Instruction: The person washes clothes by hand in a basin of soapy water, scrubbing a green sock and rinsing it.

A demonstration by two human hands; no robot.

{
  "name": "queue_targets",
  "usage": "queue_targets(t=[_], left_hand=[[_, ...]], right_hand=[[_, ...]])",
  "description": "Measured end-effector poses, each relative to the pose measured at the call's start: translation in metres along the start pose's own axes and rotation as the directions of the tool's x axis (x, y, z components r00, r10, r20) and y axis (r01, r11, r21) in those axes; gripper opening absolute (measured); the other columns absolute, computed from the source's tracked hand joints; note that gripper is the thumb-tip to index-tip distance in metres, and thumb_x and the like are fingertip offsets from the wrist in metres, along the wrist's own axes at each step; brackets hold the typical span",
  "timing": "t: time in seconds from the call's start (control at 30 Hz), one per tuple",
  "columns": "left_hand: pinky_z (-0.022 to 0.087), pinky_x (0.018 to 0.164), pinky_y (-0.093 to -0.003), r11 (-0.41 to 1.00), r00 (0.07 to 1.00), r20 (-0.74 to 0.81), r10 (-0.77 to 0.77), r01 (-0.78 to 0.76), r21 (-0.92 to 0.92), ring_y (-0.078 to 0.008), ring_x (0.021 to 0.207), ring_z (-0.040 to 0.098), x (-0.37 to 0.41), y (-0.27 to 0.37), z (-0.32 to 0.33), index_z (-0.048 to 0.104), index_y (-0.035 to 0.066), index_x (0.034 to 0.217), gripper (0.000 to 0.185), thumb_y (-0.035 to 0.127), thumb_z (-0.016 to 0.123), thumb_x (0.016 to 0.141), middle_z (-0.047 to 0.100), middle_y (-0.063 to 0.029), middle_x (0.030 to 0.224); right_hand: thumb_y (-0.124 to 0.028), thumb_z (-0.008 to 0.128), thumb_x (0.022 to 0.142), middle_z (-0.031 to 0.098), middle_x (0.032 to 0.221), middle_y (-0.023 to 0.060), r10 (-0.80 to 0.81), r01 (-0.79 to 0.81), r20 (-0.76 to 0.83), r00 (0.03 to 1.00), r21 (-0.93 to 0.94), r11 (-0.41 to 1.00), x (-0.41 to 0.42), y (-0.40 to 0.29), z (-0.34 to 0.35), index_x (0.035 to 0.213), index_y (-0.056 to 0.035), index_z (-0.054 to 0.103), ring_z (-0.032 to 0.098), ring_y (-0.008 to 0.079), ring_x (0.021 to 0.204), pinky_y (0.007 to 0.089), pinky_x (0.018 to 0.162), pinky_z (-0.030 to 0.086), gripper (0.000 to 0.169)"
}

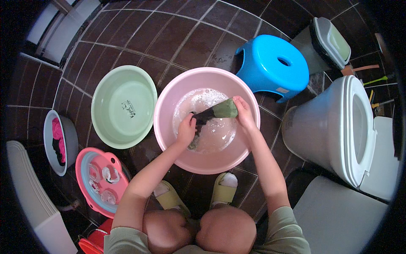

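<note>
A wet green-and-black cloth item (219, 111), sock-like in shape, is stretched between my hands over a pink plastic basin (207, 74). My right hand (243, 111) pinches its green end near the basin's right side. The dark end is in the grip of my left hand (186, 128), over the left part of the basin. Below lies cloudy, sudsy water (219, 133) with white foam along its far edge. A greenish piece of cloth (193, 145) shows at the water's surface under my left wrist; whether it joins the held item is hard to tell.
To the left stands a pale green basin (124, 139) with clear-looking water. A grey basin (72, 143) with pink and black cloth and a coral folding basin (122, 187) sit farther left. A blue stool (269, 60), a trash bin (311, 50) and a toilet (317, 123) are on the right.
</note>
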State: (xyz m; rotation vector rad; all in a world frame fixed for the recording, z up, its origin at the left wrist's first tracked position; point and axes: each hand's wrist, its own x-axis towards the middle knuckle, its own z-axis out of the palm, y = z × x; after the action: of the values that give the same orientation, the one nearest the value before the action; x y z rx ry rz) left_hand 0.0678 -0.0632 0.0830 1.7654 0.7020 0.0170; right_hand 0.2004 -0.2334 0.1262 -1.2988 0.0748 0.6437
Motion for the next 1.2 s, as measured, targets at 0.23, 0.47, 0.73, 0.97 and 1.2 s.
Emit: queue_targets(t=[0.23, 0.47, 0.73, 0.97, 1.2], left_hand=[[0.043, 0.077, -0.0261, 0.821, 0.986, 0.158, -0.058, 0.137, -0.554, -0.0136, 0.084, 0.054, 0.005, 0.007, -0.009, 0.056, -0.001, 0.101, 0.023, 0.006, 0.047, 0.081, 0.060, -0.0069, 0.092], [0.042, 0.074, -0.0263, 0.928, 0.958, 0.247, 0.145, -0.046, -0.369, -0.0151, 0.082, 0.052, 0.008, -0.028, -0.004, 0.055, 0.005, 0.097, 0.033, -0.004, 0.053, 0.065, 0.057, -0.0055, 0.088], [0.043, 0.070, -0.0240, 0.852, 0.862, 0.350, -0.367, 0.462, -0.244, -0.0128, 0.077, 0.057, -0.002, 0.049, -0.011, 0.061, 0.000, 0.098, 0.037, 0.024, 0.068, 0.070, 0.062, -0.0058, 0.086], [0.046, 0.061, -0.0316, 1.000, 1.000, 0.008, -0.004, 0.004, -0.003, -0.0225, 0.063, 0.060, 0.080, 0.011, -0.006, 0.058, 0.003, 0.079, 0.017, 0.019, 0.058, 0.076, 0.062, -0.0117, 0.072], [0.050, 0.056, -0.0390, 0.381, 0.962, 0.132, 0.237, -0.217, 0.899, -0.0307, 0.060, 0.061, 0.091, -0.008, 0.013, 0.043, 0.005, 0.094, 0.018, 0.022, 0.044, 0.086, 0.060, -0.0123, 0.069]], right_hand=[[-0.023, 0.053, 0.085, 0.056, 0.080, -0.0013, 0.136, -0.136, -0.012, 0.991, -0.048, 0.990, -0.011, 0.000, -0.003, 0.090, -0.0058, 0.056, 0.053, 0.0079, 0.074, 0.0210, 0.069, 0.042, 0.019], [-0.014, 0.055, 0.083, 0.056, 0.078, 0.0008, -0.428, 0.439, 0.153, 0.891, -0.532, 0.724, -0.011, 0.021, -0.005, 0.089, -0.0031, 0.054, 0.051, 0.0079, 0.075, 0.0213, 0.070, 0.040, 0.012], [-0.012, 0.054, 0.084, 0.055, 0.081, 0.0044, -0.309, 0.278, -0.007, 0.951, -0.422, 0.863, -0.003, 0.038, 0.013, 0.090, -0.0019, 0.053, 0.051, 0.0115, 0.076, 0.0250, 0.072, 0.041, 0.011], [-0.024, 0.056, 0.083, 0.056, 0.072, 0.0128, -0.286, 0.066, -0.222, 0.932, -0.671, 0.739, 0.043, 0.067, 0.043, 0.086, -0.0049, 0.050, 0.056, 0.0230, 0.067, 0.0342, 0.063, 0.043, 0.021], [-0.024, 0.056, 0.079, 0.057, 0.072, 0.0174, -0.506, 0.187, 0.067, 0.860, -0.964, 0.191, 0.059, 0.095, 0.032, 0.083, -0.0066, 0.048, 0.057, 0.0345, 0.069, 0.0462, 0.060, 0.044, 0.019]])
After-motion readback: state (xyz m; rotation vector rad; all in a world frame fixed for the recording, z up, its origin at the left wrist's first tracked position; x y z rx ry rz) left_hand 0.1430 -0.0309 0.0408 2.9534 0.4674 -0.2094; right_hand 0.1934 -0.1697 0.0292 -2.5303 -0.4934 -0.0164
